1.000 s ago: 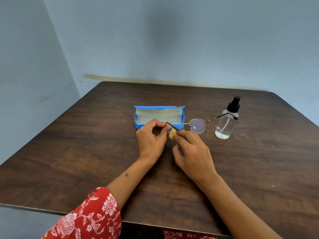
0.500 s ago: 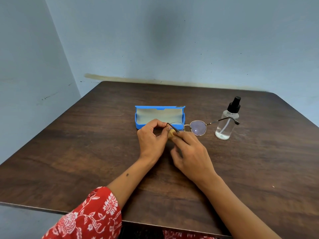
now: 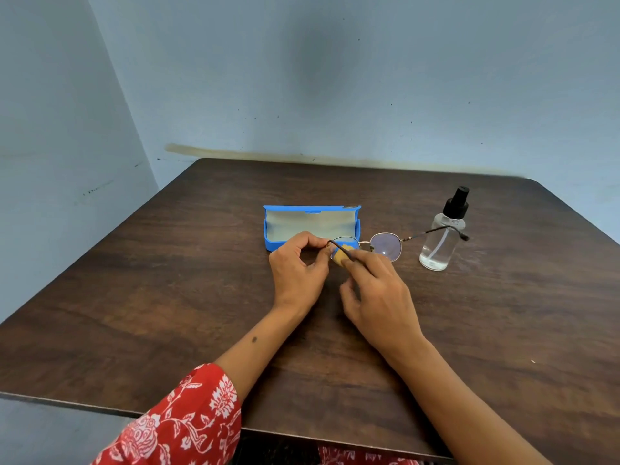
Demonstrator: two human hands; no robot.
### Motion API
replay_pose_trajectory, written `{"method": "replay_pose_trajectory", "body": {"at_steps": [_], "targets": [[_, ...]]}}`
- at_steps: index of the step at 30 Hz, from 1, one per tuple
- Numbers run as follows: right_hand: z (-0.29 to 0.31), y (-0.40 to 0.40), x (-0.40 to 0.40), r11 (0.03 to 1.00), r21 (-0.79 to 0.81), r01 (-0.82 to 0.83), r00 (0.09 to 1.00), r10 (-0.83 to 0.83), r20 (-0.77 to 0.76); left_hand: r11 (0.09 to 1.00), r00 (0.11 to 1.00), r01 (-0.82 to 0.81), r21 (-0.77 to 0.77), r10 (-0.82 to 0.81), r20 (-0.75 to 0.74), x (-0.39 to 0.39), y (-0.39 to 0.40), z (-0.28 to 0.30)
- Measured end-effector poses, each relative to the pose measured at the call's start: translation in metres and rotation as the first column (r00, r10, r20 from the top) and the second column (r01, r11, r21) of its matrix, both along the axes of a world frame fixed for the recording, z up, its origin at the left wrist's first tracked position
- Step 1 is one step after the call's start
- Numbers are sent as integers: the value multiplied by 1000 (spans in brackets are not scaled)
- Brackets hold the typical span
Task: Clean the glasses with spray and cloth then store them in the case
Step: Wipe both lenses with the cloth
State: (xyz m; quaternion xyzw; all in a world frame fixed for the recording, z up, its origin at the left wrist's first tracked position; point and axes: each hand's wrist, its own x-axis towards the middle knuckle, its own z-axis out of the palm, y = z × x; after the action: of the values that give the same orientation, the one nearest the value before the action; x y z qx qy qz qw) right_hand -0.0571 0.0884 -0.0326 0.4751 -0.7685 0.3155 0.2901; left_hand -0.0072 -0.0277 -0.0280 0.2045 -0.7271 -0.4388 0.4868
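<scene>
The left hand is still pinching the thin gold-rimmed round glasses while the right hand, gripping the small tan cloth, keeps wiping, so cleaning continues.

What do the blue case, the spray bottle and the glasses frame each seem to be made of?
Blue open glasses case: probably matte plastic shell, with a pale fabric-like lining.
Clear spray bottle with black nozzle: glossy plastic or glass; the liquid and tube show through.
Thin round glasses frame: likely metal, a fine gold-toned wire.
</scene>
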Motion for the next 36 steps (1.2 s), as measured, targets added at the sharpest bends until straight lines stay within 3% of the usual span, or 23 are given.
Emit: {"method": "replay_pose_trajectory", "body": {"at_steps": [3, 7, 11, 16, 20, 25, 31, 36], "targets": [[0, -2, 2, 996, 41, -77, 997, 77, -5, 1000, 1000, 8, -5, -8, 11, 0, 0, -1], [2, 1, 1, 1000, 29, 10, 1000, -11, 18, 1000, 1000, 4, 17, -4, -3, -1, 2, -1], [0, 0, 3, 995, 58, -85, 996, 85, -7, 1000, 1000, 4, 21, -4, 0, 0, 1, -2], [1, 1, -1, 999, 39, 30, 999, -30, -21, 999, 1000, 12, 44, -11, -9, -1, 1, -3], [-1, -1, 2, 997, 41, -66, 994, 69, -79, 1000, 1000, 18, 20, -18, 8, 1, 1, -2], [0, -1, -5, 997, 22, 72, 990, -69, -122, 1000, 1000, 22, 13, -22, -6, 0, 2, -2], [-1, -1, -2, 999, 41, -19, 984, 26, -178, 999, 999, 47, -11, -47, -2, 2, 2, -1], [-4, -3, -12, 985, 35, 172, 966, -161, -203, 999, 999, 37, -12, -38, -21, -1, 4, -3]]}}
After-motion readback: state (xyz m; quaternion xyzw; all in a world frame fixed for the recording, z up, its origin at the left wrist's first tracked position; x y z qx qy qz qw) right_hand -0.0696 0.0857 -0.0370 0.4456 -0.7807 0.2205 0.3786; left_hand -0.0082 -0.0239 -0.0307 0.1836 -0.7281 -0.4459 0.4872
